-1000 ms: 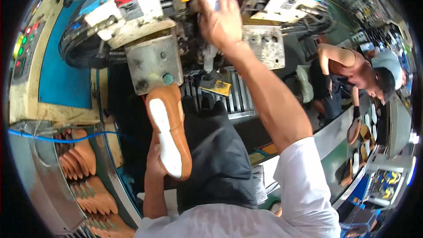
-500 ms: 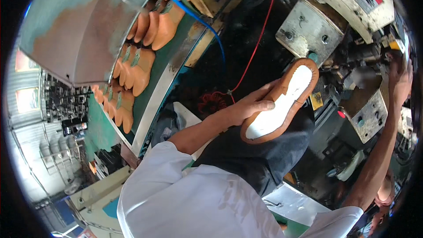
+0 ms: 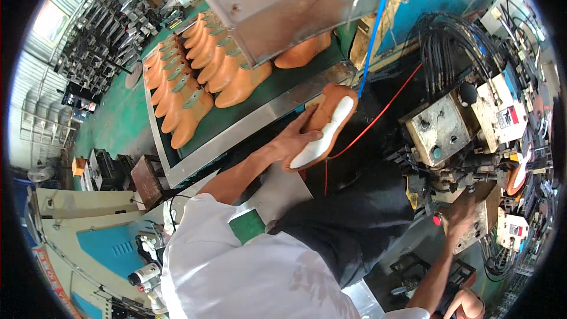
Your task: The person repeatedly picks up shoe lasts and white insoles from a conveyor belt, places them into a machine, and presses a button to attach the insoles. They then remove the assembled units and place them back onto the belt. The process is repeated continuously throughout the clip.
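My left hand (image 3: 293, 143) grips a tan shoe (image 3: 326, 123) by its side, white insole facing up, sole tilted. The shoe hangs just off the metal rim of a green conveyor tray (image 3: 248, 123) where several tan boots on lasts (image 3: 198, 77) stand in rows. My right hand (image 3: 458, 220) rests flat on a grey metal box of the machine (image 3: 444, 132), next to a red button (image 3: 437, 220); it holds nothing.
A metal hood (image 3: 283, 6) overhangs the tray. Blue and red hoses (image 3: 373, 35) run down past the shoe. Another shoe (image 3: 520, 177) sits clamped in the machine at right. Racks of dark parts (image 3: 100, 41) stand far left.
My view has swung left toward the conveyor. The left hand has carried the shoe from the machine side over to the tray's edge. The right hand dropped from high on the machine to the box.
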{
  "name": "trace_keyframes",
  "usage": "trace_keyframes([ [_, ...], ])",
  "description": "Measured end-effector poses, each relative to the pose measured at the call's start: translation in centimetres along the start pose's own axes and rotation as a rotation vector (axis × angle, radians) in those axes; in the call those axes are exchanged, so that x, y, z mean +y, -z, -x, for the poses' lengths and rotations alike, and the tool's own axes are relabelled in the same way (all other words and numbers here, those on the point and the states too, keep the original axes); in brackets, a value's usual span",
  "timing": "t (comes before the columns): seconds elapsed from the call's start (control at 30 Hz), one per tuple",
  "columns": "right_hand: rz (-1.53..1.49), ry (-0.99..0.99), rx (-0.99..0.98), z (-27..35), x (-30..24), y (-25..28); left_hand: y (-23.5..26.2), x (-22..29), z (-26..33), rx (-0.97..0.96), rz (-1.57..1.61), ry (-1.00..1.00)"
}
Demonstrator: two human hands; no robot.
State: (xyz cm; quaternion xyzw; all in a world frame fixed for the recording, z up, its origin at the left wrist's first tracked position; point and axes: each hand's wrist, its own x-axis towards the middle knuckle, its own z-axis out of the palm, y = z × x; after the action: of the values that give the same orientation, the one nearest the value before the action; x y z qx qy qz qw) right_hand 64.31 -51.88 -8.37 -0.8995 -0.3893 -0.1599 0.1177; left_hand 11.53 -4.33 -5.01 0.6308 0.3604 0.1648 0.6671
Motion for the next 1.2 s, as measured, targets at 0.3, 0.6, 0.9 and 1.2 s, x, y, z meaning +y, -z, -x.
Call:
trace_keyframes([
  [0.3,-0.313,0.078,-0.170,17.7,-8.7,-10.8,8.3,-6.3,3.9,0.214,-0.299,-0.127],
  [0.6,-0.221,-0.123,-0.281,18.4,-13.2,-6.9,10.3,-6.7,4.4,0.268,-0.499,0.038],
  [0.9,-0.206,-0.155,-0.364,17.4,-9.9,-6.2,17.3,-11.1,7.0,0.372,-0.233,-0.091],
  [1.2,-0.281,-0.391,-0.481,17.4,-7.5,-3.8,24.0,-9.8,22.3,0.669,-0.475,0.202],
])
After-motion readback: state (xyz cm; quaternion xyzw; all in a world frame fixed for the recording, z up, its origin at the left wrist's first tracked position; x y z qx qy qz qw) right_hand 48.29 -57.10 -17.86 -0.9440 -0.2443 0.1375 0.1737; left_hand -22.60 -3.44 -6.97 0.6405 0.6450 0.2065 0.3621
